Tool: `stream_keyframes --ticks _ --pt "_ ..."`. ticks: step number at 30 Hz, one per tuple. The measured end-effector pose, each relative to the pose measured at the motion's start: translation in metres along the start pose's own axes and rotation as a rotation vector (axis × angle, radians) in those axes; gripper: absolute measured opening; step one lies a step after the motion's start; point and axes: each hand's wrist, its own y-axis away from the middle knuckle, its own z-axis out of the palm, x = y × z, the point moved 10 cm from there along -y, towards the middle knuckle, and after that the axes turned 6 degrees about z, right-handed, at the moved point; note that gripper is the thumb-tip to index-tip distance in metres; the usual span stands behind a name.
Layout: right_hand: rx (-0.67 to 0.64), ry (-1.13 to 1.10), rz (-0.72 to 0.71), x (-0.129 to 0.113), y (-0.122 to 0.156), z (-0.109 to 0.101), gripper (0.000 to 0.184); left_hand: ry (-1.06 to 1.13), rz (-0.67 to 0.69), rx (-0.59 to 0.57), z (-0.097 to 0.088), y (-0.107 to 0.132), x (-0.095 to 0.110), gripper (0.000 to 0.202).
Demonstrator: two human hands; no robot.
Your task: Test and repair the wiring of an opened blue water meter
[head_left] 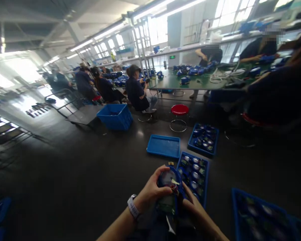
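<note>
A blue round meter with a clear face, loose wires and a brass-coloured fitting at its top is held up in front of me. My left hand grips its left side, thumb across the front and fingers over the upper edge. Around the right side curls my right hand, its fingertips partly hidden by the meter. Below the wires a greenish, board-like part shows, too dark to make out fully. A watch with a pale strap is on my left wrist.
Trays of similar meters lie on the dark floor, beside a shallow blue tray. Farther off are a blue bin, a red stool, a cart and a green workbench with several seated people.
</note>
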Motion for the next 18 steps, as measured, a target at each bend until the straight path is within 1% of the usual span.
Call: stream_keyframes --ticks 1,3,5,6,8,10,11,13,15,16,18 --pt "0.006 -0.006 0.001 -0.005 0.006 -0.006 0.117 -0.008 -0.007 0.014 0.007 -0.001 0.003 0.078" --pt "0.014 -0.008 -0.006 -0.018 0.02 -0.018 0.125 0.021 -0.027 0.036 0.026 -0.004 0.003 0.056" --pt "0.025 -0.001 -0.012 -0.033 0.036 -0.029 0.13 0.104 -0.056 0.058 0.047 -0.007 -0.003 0.034" --pt "0.033 0.001 -0.013 -0.04 0.045 -0.035 0.131 0.157 -0.074 0.064 0.06 -0.009 -0.007 0.028" --pt "0.048 -0.003 -0.01 -0.052 0.063 -0.051 0.13 0.266 -0.113 0.052 0.087 -0.013 -0.013 0.026" --pt "0.071 -0.011 -0.006 -0.06 0.078 -0.07 0.131 0.342 -0.148 -0.011 0.117 -0.018 -0.015 0.028" --pt "0.089 -0.013 -0.006 -0.063 0.085 -0.081 0.133 0.353 -0.156 -0.053 0.132 -0.02 -0.014 0.033" --pt "0.132 -0.01 -0.008 -0.066 0.095 -0.104 0.133 0.318 -0.158 -0.134 0.16 -0.025 -0.012 0.048" --pt "0.175 -0.007 -0.015 -0.067 0.103 -0.127 0.132 0.255 -0.155 -0.175 0.183 -0.031 -0.012 0.057" --pt "0.192 -0.007 -0.017 -0.067 0.106 -0.137 0.13 0.233 -0.166 -0.175 0.192 -0.034 -0.014 0.057" --pt "0.214 -0.015 -0.019 -0.067 0.112 -0.154 0.128 0.208 -0.207 -0.153 0.208 -0.039 -0.021 0.048"
